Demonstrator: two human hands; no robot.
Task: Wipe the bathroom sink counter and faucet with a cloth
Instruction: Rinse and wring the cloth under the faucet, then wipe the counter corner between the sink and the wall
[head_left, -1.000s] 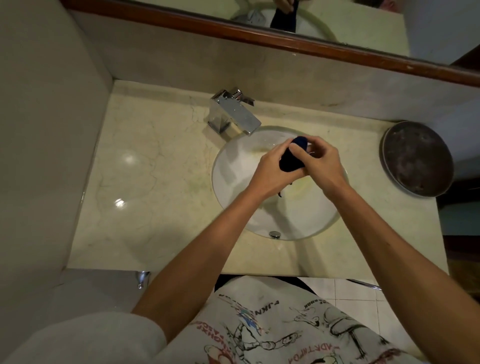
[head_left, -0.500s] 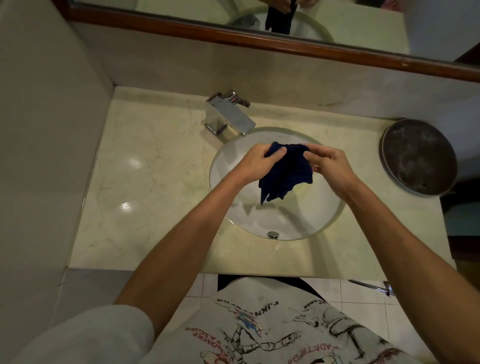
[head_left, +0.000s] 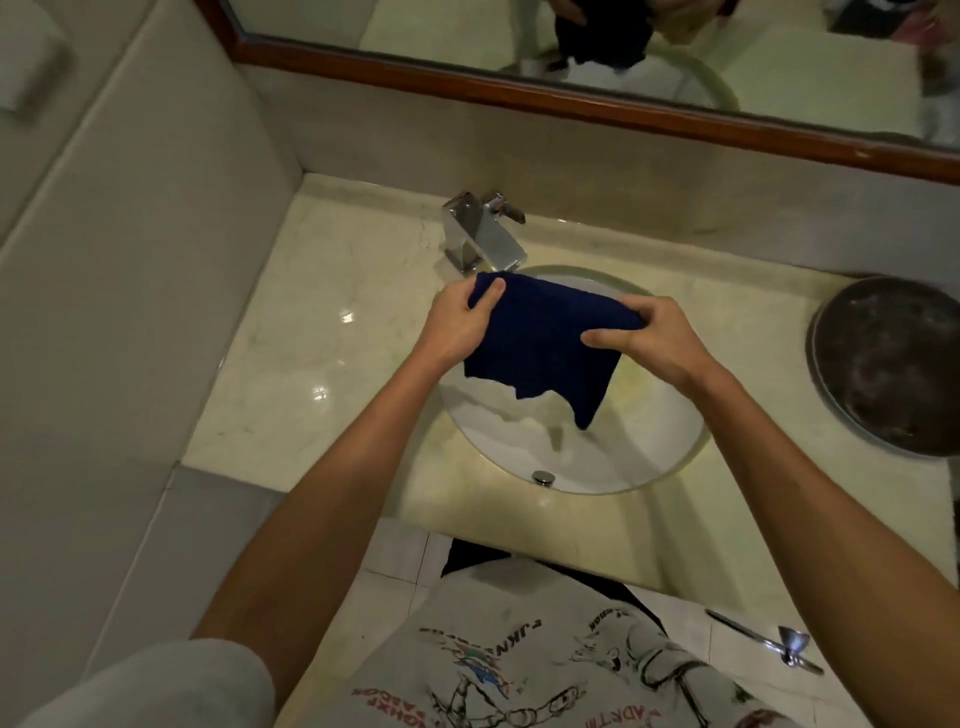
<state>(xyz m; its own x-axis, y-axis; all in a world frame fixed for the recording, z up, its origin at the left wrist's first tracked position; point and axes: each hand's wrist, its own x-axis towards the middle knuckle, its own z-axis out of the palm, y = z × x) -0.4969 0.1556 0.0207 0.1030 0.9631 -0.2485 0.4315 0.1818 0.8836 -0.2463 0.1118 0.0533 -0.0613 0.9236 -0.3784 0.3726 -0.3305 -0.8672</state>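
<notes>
Both hands are up over the sink (head_left: 649, 457), holding a dark blue cloth (head_left: 540, 343) spread between them. Left hand (head_left: 460, 325) pinches the cloth's upper left corner, thumb on top and fingers curled under. Right hand (head_left: 652, 338) grips the upper right edge, thumb lying across the front of the fabric, fingers wrapped behind it. The cloth hangs clear above the basin, bottom edge ragged, with one point drooping lower on the right side (its shadow falls on the white bowl below). The top left corner sits just in front of the faucet (head_left: 483, 234); cannot tell if they touch. The sink holds nothing I can make out apart from the metal drain plug (head_left: 543, 477) at its near edge; part of the bowl is hidden behind the cloth and hands. A round dark dish (head_left: 893, 364) sits on the counter (head_left: 322, 332) at the right, cut off by the frame edge; its inside is mottled and too dim to read. The mirror (head_left: 779, 78) along the top shows a blurred dark shape and parts of hands.
</notes>
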